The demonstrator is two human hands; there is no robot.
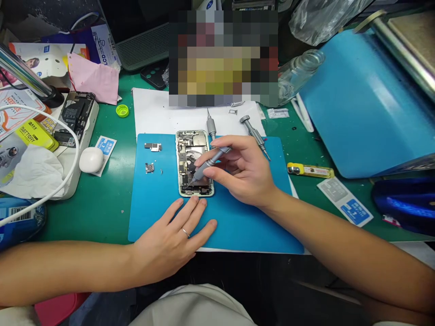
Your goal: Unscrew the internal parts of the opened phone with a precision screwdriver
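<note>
An opened smartphone (183, 156) with its inner parts bare lies on the blue work mat (159, 203). My right hand (243, 172) grips a grey precision screwdriver (208, 169) between thumb and fingers, its thin tip at the lower left inside the phone. Flat on the mat, fingers spread, my left hand (178, 231) rests with its fingertips at the phone's bottom edge. To the phone's left are a small metal bracket (153, 147), a second small metal part (149, 168) and tiny bits. A second screwdriver (211, 126) lies beyond the phone, and a third screwdriver (253, 133) lies right of it.
On the left stand a white box with another opened phone (74, 115), a white earbud case (91, 160) and a white cable (76, 149). A yellow cutter (311, 170) and a card (345, 201) lie right. A glass jar (299, 72) leans by a blue panel (360, 104).
</note>
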